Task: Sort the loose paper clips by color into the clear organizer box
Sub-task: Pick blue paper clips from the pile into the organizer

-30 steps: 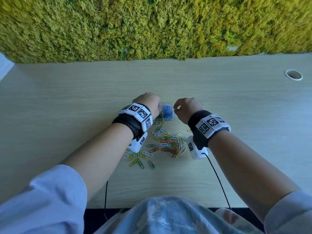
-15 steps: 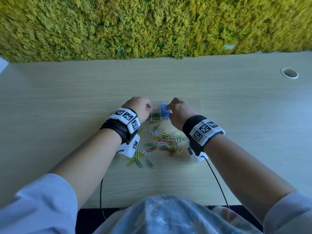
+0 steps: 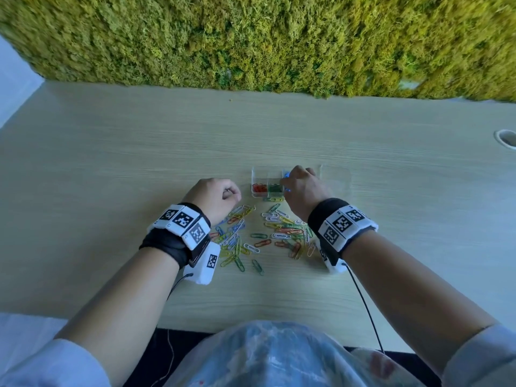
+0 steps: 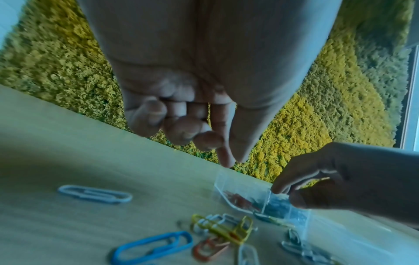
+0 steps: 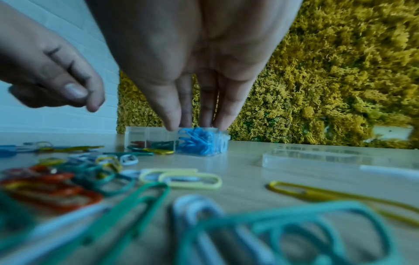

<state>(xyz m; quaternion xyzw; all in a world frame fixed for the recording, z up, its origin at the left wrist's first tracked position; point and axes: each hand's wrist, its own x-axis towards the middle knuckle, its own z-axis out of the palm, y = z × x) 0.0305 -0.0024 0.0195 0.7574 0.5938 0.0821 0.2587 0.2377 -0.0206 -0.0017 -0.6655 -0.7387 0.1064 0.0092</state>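
The clear organizer box [image 3: 261, 174] stands on the wooden desk, with red clips [image 3: 258, 188] and green clips [image 3: 275, 188] in its near compartments. Blue clips [image 5: 199, 141] fill the right compartment. My right hand [image 3: 290, 182] reaches down over that compartment, and its straight fingertips [image 5: 172, 125] touch the top of the blue clips. My left hand [image 3: 231, 192] hovers left of the box, fingers curled, thumb against index [image 4: 226, 157], with no clip visible in it. Loose mixed-colour clips [image 3: 265, 233] lie scattered between my wrists.
The box's clear lid [image 3: 335, 180] lies flat just right of the box. A moss wall [image 3: 251, 43] runs along the desk's far edge. A cable hole [image 3: 506, 138] sits at the far right. My wrist cables trail over the near desk edge.
My left hand has drawn back to the left, uncovering the red and green compartments. My right hand has moved left onto the blue compartment.
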